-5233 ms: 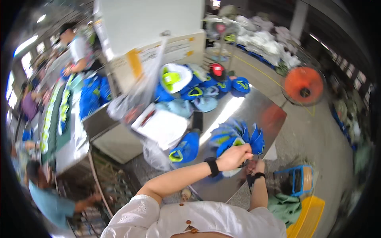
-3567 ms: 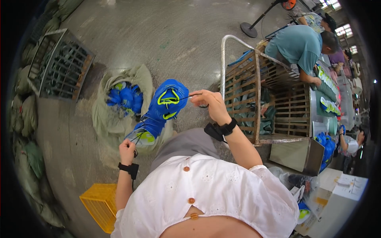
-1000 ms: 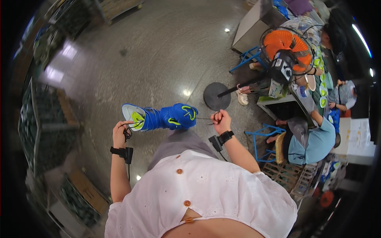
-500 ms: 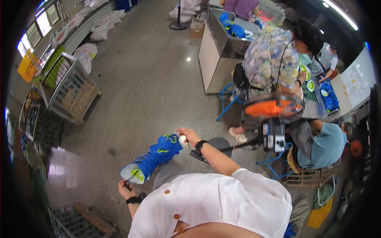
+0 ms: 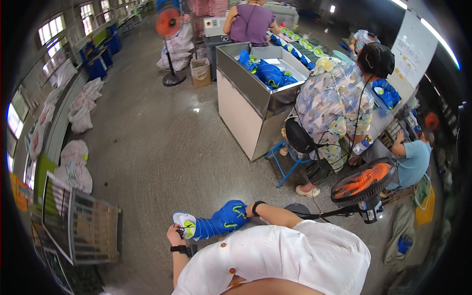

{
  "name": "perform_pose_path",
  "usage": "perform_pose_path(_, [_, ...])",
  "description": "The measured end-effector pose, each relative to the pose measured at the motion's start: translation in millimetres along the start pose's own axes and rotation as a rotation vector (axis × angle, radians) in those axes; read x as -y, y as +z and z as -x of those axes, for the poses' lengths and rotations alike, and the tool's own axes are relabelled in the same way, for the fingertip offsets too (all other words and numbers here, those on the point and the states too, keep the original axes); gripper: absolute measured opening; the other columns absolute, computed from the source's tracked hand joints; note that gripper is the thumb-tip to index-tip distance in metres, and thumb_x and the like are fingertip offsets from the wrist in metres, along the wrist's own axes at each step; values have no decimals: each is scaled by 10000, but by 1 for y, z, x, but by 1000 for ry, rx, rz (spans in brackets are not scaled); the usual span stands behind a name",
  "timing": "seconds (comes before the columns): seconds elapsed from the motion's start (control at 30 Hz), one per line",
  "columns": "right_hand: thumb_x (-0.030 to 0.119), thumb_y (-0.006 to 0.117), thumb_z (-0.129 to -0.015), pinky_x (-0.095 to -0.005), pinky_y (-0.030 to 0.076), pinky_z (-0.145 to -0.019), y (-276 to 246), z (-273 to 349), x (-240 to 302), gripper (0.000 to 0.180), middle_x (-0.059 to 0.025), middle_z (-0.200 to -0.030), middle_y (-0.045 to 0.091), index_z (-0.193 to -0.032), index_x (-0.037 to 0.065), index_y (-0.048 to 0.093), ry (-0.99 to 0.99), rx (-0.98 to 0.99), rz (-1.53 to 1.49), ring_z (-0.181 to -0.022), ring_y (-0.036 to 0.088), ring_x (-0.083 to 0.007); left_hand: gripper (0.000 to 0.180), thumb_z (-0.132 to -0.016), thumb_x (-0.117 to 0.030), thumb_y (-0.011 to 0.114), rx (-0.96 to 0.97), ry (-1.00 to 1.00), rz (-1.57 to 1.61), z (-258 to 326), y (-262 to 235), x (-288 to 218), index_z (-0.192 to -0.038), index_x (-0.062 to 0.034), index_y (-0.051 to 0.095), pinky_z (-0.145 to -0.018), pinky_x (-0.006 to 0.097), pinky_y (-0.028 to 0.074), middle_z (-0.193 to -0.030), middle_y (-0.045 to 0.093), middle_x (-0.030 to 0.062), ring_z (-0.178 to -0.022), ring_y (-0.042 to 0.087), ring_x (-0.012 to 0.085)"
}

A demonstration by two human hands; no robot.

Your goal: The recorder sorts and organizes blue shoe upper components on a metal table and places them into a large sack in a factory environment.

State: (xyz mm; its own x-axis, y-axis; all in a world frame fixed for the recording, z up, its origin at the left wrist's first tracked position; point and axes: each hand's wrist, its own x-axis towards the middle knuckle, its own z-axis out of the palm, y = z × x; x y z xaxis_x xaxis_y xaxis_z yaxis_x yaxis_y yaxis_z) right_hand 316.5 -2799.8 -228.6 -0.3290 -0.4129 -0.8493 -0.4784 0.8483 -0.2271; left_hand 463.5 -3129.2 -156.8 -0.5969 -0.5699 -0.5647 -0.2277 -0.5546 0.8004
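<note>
Item: stack of blue shoe uppers (image 5: 211,225), blue with yellow-green marks and a white end piece, held level in front of my chest between both my hands, above the grey floor (image 5: 162,147).

My left hand (image 5: 174,232): closed around the white end of the stack, black wristband just below it.

My right hand (image 5: 244,209): mostly hidden behind the far blue end of the stack; it seems to grip that end, but I cannot tell how the fingers lie. Black watch on the wrist.

Surroundings, by position:
- Standing fan with orange blades (image 5: 363,180), near my right elbow, on a dark round base.
- A seated person in a patterned shirt (image 5: 334,108), back to me, on a blue stool (image 5: 287,164), working at a metal bin table (image 5: 246,105).
- More blue uppers (image 5: 268,73) lying inside that bin.
- A second person in a light blue shirt (image 5: 412,160), at the far right.
- A third person in a purple top (image 5: 253,22), beyond the bin.
- Second orange fan (image 5: 168,22), upright, well apart at the far end.
- White sacks (image 5: 78,162) along the left wall.
- Wire cage (image 5: 81,223), low on my left.
</note>
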Motion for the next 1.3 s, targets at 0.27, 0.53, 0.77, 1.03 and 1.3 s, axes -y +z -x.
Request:
perform_pose_path(0.27, [292,501,-851,-270,381,-519,-146,-25,-69,375,-26,-559,547,-570,52,562,-431,-509,-1075,-542,493,-115,114,-724,-46,452,336,214,-274,-157,192,-144,-684,-36,559,-503,250,366,-647,547,32,-575,478,114])
perform_pose_path(0.53, [172,425,-878,-288,390,-650,-445,123,-203,325,-67,-619,511,-586,44,487,-1035,-1549,-1579,-627,485,-173,212,-830,-109,424,703,899,-248,-141,541,-401,-806,-21,616,-521,233,385,-723,603,27,-578,486,79])
perform_pose_path(0.77, [280,404,-910,-259,424,-613,-538,189,-286,370,-63,-742,599,-823,-3,624,-253,-2125,-793,-645,541,-115,196,-780,-30,402,947,1119,-330,-193,752,-424,-786,-15,597,-653,232,401,-740,599,45,-691,523,105])
perform_pose_path(1.03, [184,484,-735,-423,470,-634,-542,88,-279,171,-135,-739,616,-746,130,646,658,-1447,-253,-705,594,-314,241,-751,-137,442,944,1286,-1218,-340,819,-213,-855,-104,656,-774,375,456,-880,619,152,-860,586,298])
perform_pose_path(1.3, [231,536,-746,-427,470,-635,-532,60,-232,188,-138,-769,622,-841,103,636,772,-1406,-465,-721,597,-315,280,-787,-109,414,1169,1157,-964,-369,850,-172,-977,-30,604,-657,376,464,-711,622,146,-691,600,305])
